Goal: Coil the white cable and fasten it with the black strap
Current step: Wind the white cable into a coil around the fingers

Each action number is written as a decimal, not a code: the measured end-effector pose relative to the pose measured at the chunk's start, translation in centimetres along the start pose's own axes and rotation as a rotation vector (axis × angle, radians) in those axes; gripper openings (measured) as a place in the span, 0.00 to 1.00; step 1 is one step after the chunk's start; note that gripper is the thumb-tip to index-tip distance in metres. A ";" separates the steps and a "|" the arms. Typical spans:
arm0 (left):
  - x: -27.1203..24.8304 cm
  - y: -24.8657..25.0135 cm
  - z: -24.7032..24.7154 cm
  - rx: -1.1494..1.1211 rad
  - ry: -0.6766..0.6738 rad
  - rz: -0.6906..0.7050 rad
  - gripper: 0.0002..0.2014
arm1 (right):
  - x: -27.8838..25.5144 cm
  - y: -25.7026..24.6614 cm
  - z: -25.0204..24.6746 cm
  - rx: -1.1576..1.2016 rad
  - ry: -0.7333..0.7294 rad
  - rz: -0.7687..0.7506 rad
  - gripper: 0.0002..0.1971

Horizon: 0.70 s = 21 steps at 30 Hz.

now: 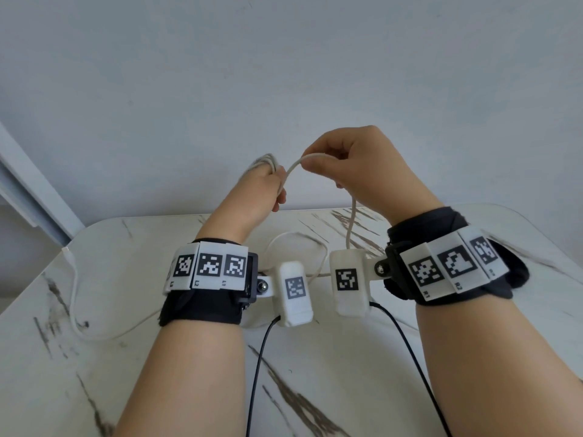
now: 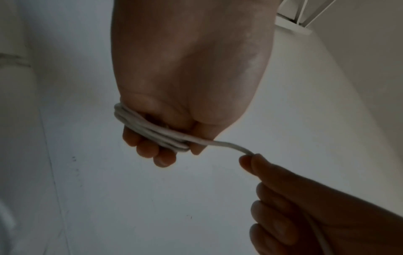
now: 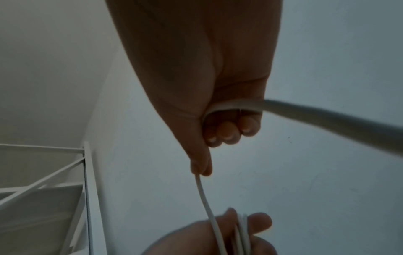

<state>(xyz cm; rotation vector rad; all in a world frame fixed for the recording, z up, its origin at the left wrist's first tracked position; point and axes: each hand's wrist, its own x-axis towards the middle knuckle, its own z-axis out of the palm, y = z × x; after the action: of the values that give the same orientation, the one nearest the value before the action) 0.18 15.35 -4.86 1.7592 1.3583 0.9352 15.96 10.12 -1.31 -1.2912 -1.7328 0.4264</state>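
Both hands are raised above the marble table (image 1: 347, 373). Several turns of the white cable (image 2: 150, 130) are wound around the fingers of my left hand (image 1: 262, 190), which holds them under the thumb. From that coil a short span of the white cable (image 1: 291, 168) arcs over to my right hand (image 1: 356, 165), which pinches it between thumb and forefinger. The cable then runs through the right palm (image 3: 231, 105) and hangs down to the table. Its loose tail (image 1: 75, 298) lies in a loop on the left of the table, ending in a plug (image 1: 66, 252). No black strap is in view.
The table's far edge meets a plain grey wall. Two black wires (image 1: 258, 367) from the wrist cameras trail over the near table. A white metal rack (image 3: 65, 172) stands at the left in the right wrist view.
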 end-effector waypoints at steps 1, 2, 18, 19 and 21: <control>-0.3 0.3 0.0 -0.028 -0.031 -0.005 0.17 | 0.1 0.1 0.2 0.009 0.041 0.003 0.06; -0.5 0.7 0.0 -0.049 -0.061 -0.010 0.19 | 0.2 0.3 0.3 0.021 0.078 0.009 0.06; -1.3 1.6 0.0 -0.036 -0.216 0.069 0.21 | 0.8 2.5 -0.3 -0.055 0.334 0.048 0.07; -1.1 1.4 -0.1 -0.050 -0.177 0.063 0.21 | 0.9 2.6 -0.3 -0.074 0.315 0.061 0.09; -0.7 1.1 -0.3 -0.102 -0.102 0.051 0.20 | 0.9 2.8 -0.2 -0.117 0.269 0.084 0.11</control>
<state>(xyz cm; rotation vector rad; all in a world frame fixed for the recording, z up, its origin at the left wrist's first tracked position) 0.28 14.46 -3.88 1.7471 1.1861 0.9134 17.67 11.94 -2.83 -1.4384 -1.4999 0.1902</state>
